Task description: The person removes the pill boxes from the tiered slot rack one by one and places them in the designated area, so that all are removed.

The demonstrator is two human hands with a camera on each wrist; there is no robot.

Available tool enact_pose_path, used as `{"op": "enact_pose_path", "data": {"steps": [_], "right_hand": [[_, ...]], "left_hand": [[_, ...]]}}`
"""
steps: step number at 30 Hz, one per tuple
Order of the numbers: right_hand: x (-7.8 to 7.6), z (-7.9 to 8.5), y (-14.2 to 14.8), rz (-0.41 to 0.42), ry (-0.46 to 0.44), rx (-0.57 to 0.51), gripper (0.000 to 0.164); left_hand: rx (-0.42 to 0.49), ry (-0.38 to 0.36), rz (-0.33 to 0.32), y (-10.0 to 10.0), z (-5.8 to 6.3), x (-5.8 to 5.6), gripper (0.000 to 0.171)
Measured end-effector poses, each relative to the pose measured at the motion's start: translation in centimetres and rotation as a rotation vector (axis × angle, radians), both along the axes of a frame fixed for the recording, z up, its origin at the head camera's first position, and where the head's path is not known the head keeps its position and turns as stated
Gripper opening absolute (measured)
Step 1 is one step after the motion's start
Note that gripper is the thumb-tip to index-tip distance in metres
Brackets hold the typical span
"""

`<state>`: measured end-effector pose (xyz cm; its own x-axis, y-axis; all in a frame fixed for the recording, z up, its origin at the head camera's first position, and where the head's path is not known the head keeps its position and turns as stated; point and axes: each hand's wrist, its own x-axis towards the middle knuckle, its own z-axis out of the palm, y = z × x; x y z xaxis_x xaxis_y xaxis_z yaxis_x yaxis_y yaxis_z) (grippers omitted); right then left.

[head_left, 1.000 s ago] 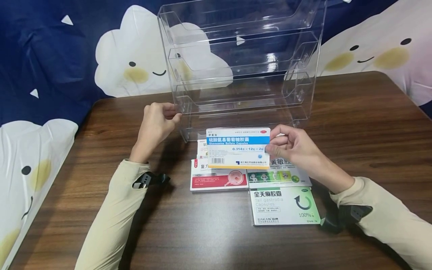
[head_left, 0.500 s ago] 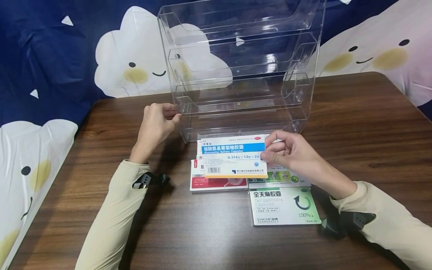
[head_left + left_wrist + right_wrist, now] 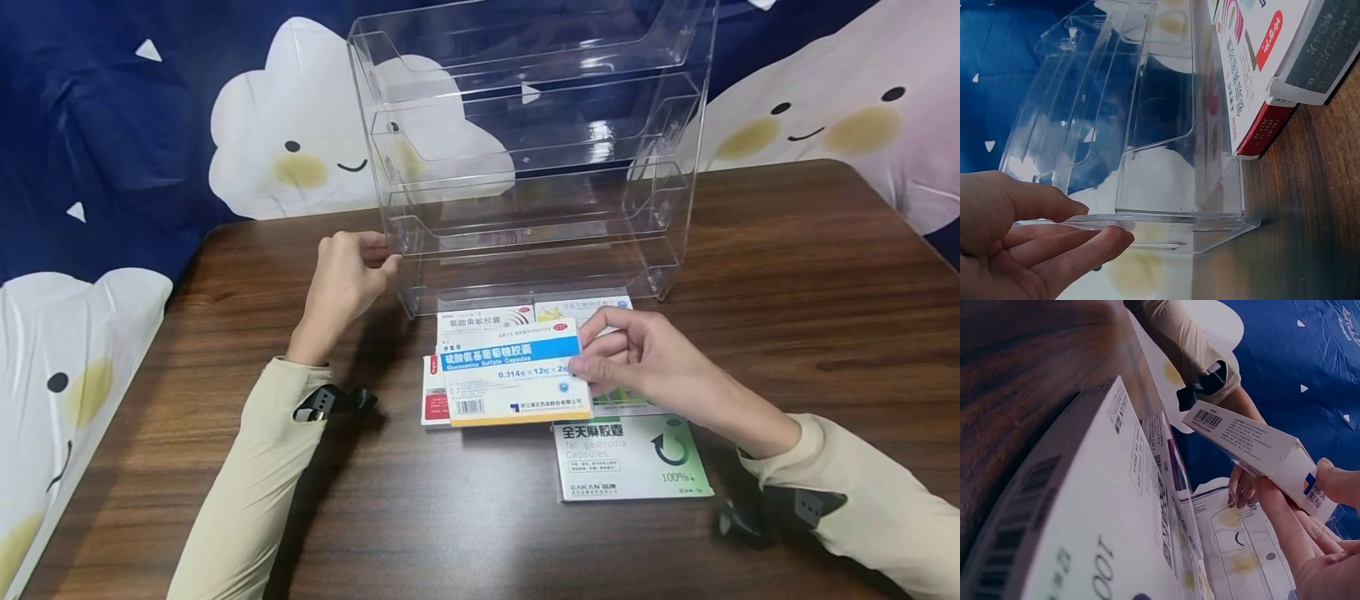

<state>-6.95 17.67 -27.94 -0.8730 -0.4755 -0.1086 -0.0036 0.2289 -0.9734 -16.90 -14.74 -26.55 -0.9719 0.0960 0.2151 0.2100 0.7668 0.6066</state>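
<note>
My left hand [image 3: 347, 271] pinches the left side panel of a clear acrylic tiered rack [image 3: 525, 237]; the left wrist view has thumb and fingers on either side of the panel's edge. The right hand [image 3: 637, 354] grips the right end of a white, blue and yellow medicine box [image 3: 517, 383], labelled Glucosamine Sulfate Capsules. This box is raised over other medicine boxes, partly hiding a red-and-white box [image 3: 435, 407]. In the right wrist view the thumb is on one side of the held box [image 3: 1241, 440], fingers on the other.
Under and around the held box lie a white box with red curves [image 3: 480, 318], a yellow-marked box [image 3: 588, 307] and a partly covered green-striped box [image 3: 633, 402]. Nearest the front is a green-and-white box [image 3: 633, 458]. A blue cloud-print cloth [image 3: 97, 125] hangs behind the wooden table [image 3: 360, 517].
The right hand has brought the glucosamine box toward the front and slightly left, tilting it and uncovering the boxes at the back. The left hand stays on the rack.
</note>
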Motion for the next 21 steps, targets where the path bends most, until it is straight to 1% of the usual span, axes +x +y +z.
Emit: {"op": "enact_pose_path", "data": {"steps": [10,15,21], "right_hand": [[0.45,-0.32,-0.12,0.019,-0.006,0.055,0.028],[0.55,-0.51,-0.2,0.026,-0.028,0.062,0.029],[0.65,-0.62,-0.24,0.032,-0.049,0.061,0.036]], "left_hand": [[0.001,-0.006,-0.001,0.01,-0.08,-0.05,0.025],[0.002,0.0,-0.003,-0.01,-0.1,-0.04,0.024],[0.002,0.005,-0.006,-0.02,-0.02,0.0,0.024]]}}
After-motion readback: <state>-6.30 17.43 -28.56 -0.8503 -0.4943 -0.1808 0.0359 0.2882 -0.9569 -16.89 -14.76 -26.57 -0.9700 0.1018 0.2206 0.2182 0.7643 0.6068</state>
